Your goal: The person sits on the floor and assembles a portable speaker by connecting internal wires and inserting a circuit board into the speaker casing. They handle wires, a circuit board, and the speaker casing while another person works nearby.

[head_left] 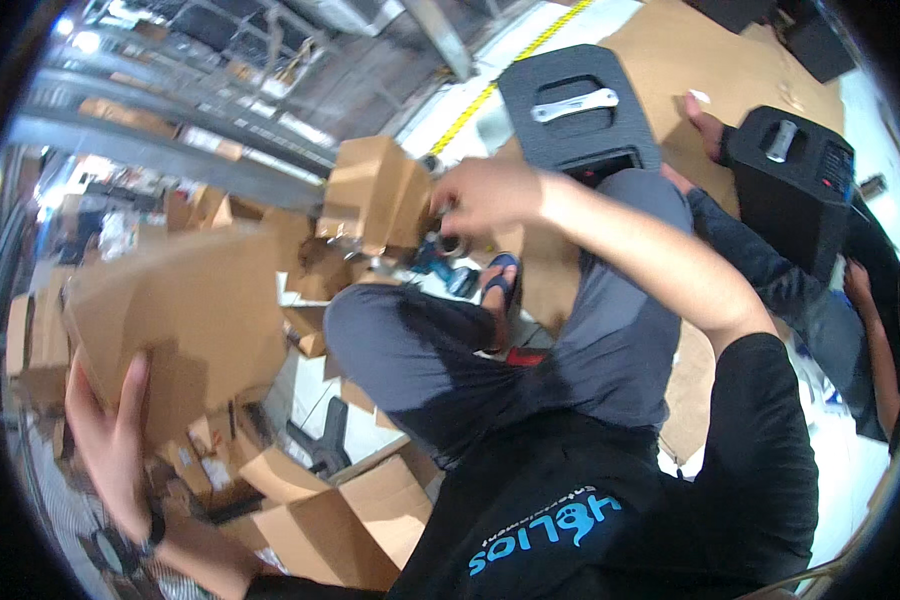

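On the left, my left hand (pixel 110 440) grips the lower edge of a large brown cardboard piece (pixel 185 320); whether it is a flat sheet or part of a box I cannot tell. My right hand (pixel 485 200) is raised in front of me, its fingers smeared by motion. It is close to a small brown cardboard box (pixel 370 195) with raised flaps, and I cannot make out anything in it. Beyond my right forearm stands a black speaker cabinet (pixel 575 105) with a recessed top and a silver handle.
A second black cabinet (pixel 795 170) stands to the right, beside another person's leg (pixel 770 240). Opened boxes (pixel 320 530) lie at the lower left. A teal power tool (pixel 445 268) rests near my foot (pixel 500 285). Metal rack beams (pixel 180 150) run along the upper left.
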A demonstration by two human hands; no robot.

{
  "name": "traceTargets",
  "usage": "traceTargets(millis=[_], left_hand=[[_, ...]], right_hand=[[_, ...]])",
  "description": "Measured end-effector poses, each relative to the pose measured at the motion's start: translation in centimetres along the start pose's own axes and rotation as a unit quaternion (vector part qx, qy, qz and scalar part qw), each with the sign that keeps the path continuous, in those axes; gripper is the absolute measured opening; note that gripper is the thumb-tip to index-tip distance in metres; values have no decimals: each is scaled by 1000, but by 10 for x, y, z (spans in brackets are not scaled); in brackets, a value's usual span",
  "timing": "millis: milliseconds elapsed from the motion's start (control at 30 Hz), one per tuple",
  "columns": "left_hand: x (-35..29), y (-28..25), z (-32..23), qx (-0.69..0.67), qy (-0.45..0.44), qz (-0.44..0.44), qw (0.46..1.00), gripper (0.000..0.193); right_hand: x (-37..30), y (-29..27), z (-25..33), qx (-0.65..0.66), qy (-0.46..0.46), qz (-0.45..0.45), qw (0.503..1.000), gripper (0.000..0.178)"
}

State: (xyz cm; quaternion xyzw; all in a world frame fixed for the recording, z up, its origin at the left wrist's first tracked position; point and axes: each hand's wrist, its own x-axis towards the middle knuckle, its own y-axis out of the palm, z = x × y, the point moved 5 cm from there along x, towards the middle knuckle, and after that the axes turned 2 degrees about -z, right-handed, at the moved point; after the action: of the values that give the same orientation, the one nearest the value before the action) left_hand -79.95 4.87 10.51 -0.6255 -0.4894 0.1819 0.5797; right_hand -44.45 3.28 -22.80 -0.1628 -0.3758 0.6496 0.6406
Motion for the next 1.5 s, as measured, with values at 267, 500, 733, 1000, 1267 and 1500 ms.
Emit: traceTargets(millis=[267,500,733,1000,1267,1500], left_hand=[[176,407,-48,19,25,119,992,74],[112,619,-68,93,-9,212,973,67],[40,662,-70,-65,42,141,987,26],[20,697,-52,-320,121,107,934,13],[42,716,-11,-255,-20,321,912,35],[80,660,-32,76,6,401,913,46]], right_hand=[[-103,-133,-184,-178,395,-248,866,32],[-151,-134,-202,-53,345,-223,910,31],[-133,-127,-177,-52,376,-162,911,24],[-43,36,-107,-63,232,11,971,44],[-33,133,-158,-161,337,149,916,100],[-35,156,-155,-323,372,143,858,57]])
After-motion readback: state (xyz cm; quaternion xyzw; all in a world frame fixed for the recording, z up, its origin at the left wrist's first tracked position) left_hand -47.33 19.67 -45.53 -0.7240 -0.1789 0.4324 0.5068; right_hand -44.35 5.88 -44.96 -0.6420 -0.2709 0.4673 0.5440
